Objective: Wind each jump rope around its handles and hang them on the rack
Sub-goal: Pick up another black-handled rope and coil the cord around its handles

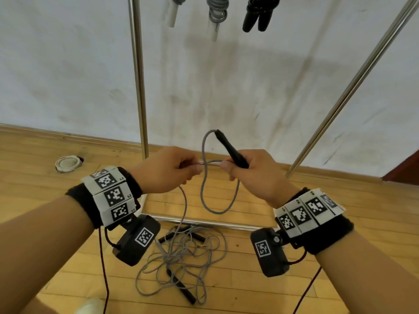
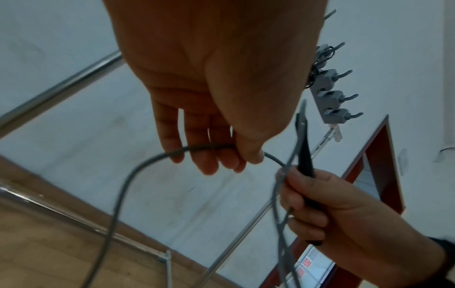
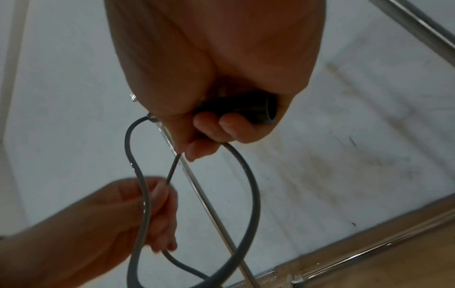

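My right hand (image 1: 240, 168) grips a black jump-rope handle (image 1: 230, 148) that points up and to the left. Its grey cord (image 1: 205, 155) arcs out of the tip and hangs in a loop (image 1: 217, 207) below both hands. My left hand (image 1: 172, 169) pinches the same cord (image 2: 209, 147) between thumb and fingers, close beside the right hand (image 2: 327, 206). In the right wrist view the handle's butt (image 3: 246, 108) shows under curled fingers and the loop (image 3: 251, 194) drops past the left hand (image 3: 128, 214). More grey cord lies tangled on the floor (image 1: 181, 257) with black handles (image 1: 181, 286).
A chrome rack stands ahead with a left pole (image 1: 139, 87), a slanted right pole (image 1: 353, 87) and a base bar (image 1: 204, 223). Wound ropes hang at the top, grey (image 1: 216, 12) and black (image 1: 258, 14). A white round thing (image 1: 68, 163) lies on the wooden floor.
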Demonstrator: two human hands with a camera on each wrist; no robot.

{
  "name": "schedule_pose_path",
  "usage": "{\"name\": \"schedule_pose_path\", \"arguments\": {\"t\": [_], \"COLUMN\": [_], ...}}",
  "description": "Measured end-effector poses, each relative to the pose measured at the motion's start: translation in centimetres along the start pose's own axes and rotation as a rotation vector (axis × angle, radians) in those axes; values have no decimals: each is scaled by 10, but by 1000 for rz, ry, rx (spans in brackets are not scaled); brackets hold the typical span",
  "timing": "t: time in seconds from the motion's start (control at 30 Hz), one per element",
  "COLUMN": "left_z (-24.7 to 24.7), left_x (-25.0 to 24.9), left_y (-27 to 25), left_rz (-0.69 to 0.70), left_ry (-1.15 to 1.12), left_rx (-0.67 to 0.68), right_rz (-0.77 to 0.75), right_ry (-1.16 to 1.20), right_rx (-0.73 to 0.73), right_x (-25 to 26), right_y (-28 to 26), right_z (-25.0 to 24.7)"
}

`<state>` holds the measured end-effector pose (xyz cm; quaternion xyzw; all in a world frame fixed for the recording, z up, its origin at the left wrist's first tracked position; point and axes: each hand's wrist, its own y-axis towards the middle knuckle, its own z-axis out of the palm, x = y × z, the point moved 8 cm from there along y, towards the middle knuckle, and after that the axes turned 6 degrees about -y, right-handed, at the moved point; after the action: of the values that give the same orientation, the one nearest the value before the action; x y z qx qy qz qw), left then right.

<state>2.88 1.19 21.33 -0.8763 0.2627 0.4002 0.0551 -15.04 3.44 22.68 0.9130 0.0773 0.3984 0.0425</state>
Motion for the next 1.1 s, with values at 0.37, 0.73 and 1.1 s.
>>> {"name": "schedule_pose_path", "arguments": {"t": [0.37,0.73,1.1], "left_z": [-5,23,23], "left_x": [65,-1,-16], "left_y": [-5,11,14], "left_rz": [-191,-31,2], "left_ry": [192,164,-27], "left_rx": [118,14,-65], "right_rz": [280,227,-64], "right_ry": [-44,84,-58], "right_rx": [-148,-111,-118], "right_x": [-83,-62,-18], "right_y": [12,5,5], "right_z": [-53,-6,7]}}
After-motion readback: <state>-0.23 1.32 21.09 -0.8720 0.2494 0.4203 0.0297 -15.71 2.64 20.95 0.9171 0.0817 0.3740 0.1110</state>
